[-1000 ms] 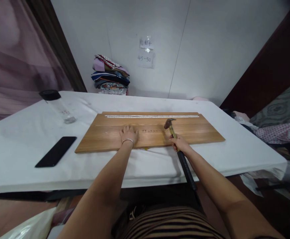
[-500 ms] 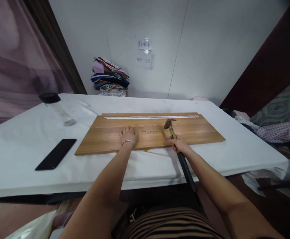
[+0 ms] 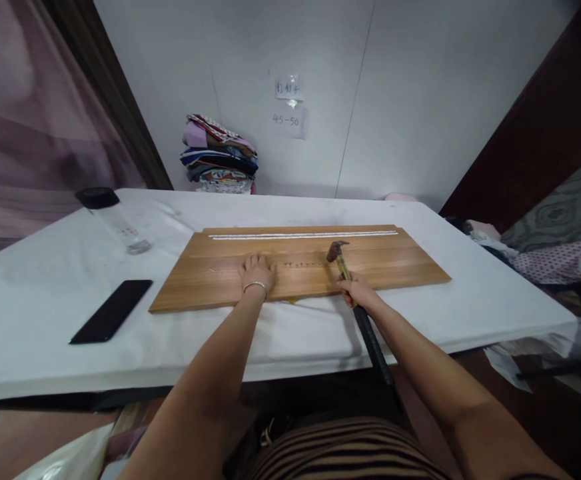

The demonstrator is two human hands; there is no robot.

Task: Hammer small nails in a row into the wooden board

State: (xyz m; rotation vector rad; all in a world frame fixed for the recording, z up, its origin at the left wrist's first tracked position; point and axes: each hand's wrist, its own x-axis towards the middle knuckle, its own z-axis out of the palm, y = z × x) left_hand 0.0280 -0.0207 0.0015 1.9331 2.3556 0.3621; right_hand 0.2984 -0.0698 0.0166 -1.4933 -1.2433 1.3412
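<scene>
A wooden board (image 3: 395,267) lies across the white-covered table. My left hand (image 3: 257,271) rests flat on it, left of the middle, with a bracelet at the wrist. My right hand (image 3: 354,289) is wrapped round the handle of a claw hammer (image 3: 342,265), whose rusty head is over the board and whose black grip points back towards me. Several small nails (image 3: 303,265) stand in a row on the board between my left hand and the hammer head. Part of the row's right end is hidden by the hammer.
White strips (image 3: 300,235) run along the board's far edge. A black phone (image 3: 111,312) and a clear bottle (image 3: 120,223) with a black lid are at the left. Folded cloths (image 3: 220,155) are stacked by the wall. The table's front edge (image 3: 290,371) is close to my body.
The hammer head has shifted very slightly left and down, along with my right hand. My left hand stays in place on the board.
</scene>
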